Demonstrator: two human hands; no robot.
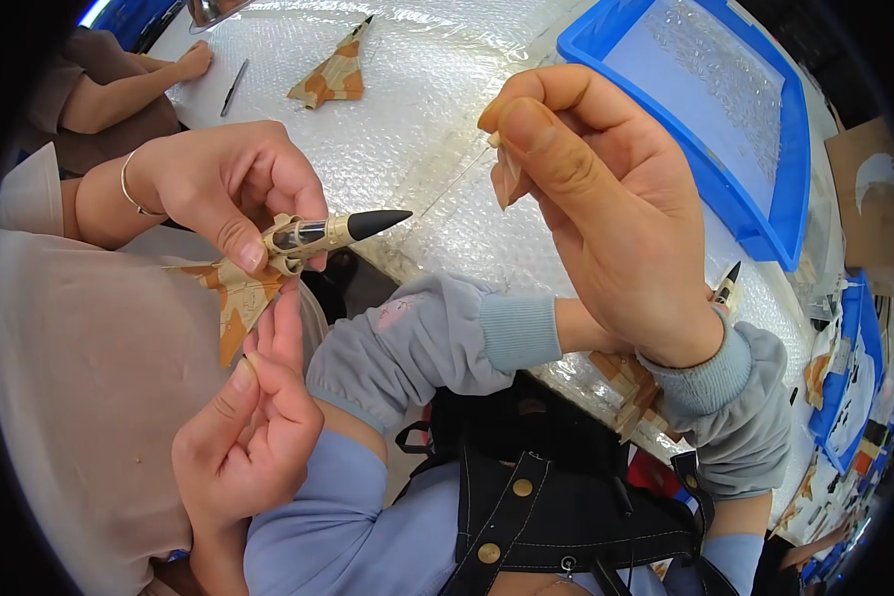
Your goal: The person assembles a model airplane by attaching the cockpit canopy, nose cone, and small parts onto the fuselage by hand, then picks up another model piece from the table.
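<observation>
My right hand (616,214) is raised over the table, thumb and fingers pinched on a small cream-coloured part (495,140). My left forearm crosses behind the right wrist, leaving my left hand (596,326) mostly hidden; its fingers cannot be made out. Near it, a tan-and-brown camouflage model jet (624,382) shows below the wrists, and a black-tipped nose (729,282) pokes out beyond them. To the left, another person's braceleted hand (223,189) grips a camouflage model jet (313,234) with a black nose. That person's other hand (253,427) is pinched just below the jet.
A blue tray (795,189) of small clear parts stands at the back right. Another camouflage jet (335,74) and a pen (234,87) lie on the bubble-wrapped table (437,109). A further person's hand (197,62) rests at top left. A second blue tray (849,387) sits far right.
</observation>
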